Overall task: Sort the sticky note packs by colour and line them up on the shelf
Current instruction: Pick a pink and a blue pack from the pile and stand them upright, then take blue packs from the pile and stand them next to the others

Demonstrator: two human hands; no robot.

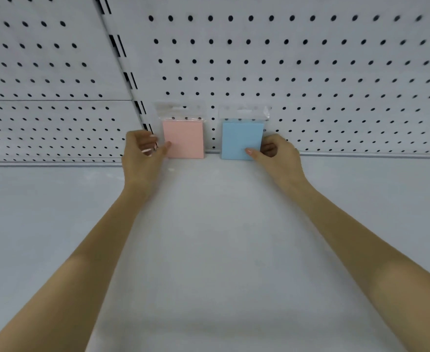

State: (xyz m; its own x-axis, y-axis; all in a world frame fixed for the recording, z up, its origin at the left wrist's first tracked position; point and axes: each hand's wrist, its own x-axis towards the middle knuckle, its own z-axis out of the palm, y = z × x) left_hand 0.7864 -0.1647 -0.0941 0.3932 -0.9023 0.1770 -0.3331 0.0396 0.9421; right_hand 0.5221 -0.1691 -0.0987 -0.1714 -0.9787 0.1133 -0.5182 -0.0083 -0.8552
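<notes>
The shelf [209, 237] looks like smooth painted metal, pale grey with a dull sheen. The pegboard back panel [310, 72] has the same matt painted finish. The pink pack [183, 139] and the blue pack [242, 141] are matt paper inside thin, glossy, clear plastic sleeves [181, 111]

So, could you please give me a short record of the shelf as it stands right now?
pink pack: upright against the pegboard, on the left
blue pack: upright beside it on the right, a gap between
left hand: thumb touches the pink pack's lower left; grip unclear
right hand: pinches the blue pack's lower right corner
shelf: white; both packs stand at its back
</notes>
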